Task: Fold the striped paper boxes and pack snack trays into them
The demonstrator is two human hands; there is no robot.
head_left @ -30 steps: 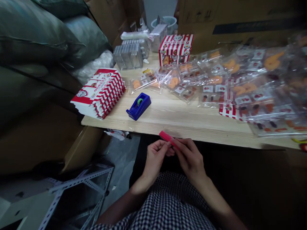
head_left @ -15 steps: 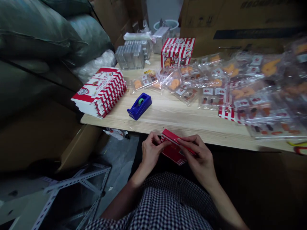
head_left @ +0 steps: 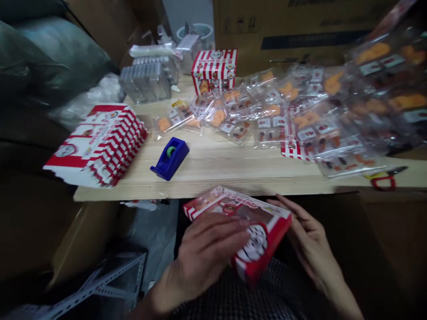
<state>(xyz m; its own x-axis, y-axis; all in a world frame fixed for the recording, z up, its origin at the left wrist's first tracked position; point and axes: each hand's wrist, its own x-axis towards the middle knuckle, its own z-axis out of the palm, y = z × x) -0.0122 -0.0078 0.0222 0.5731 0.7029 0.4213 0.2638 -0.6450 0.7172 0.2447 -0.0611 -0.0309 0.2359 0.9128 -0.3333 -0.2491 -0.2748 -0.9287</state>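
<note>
A red-and-white striped carton (head_left: 243,218) with a clear window is held over my lap, below the table's front edge, its top face tilted toward me. My left hand (head_left: 203,253) grips its near left side, fingers curled over the top. My right hand (head_left: 308,235) rests against its right end with fingers stretched along it. Both hands are blurred by motion.
On the wooden table (head_left: 233,166): a stack of flat striped cartons (head_left: 96,144) at left, a blue tape dispenser (head_left: 170,158), a standing striped box (head_left: 215,71), clear trays (head_left: 145,82), several clear bags of toy food (head_left: 300,115), red scissors (head_left: 383,178). Metal shelf rails (head_left: 96,284) lie on the floor.
The flat red carton has been opened into a box shape and grown larger in my hands. My view has shifted right and down, closer to my lap.
</note>
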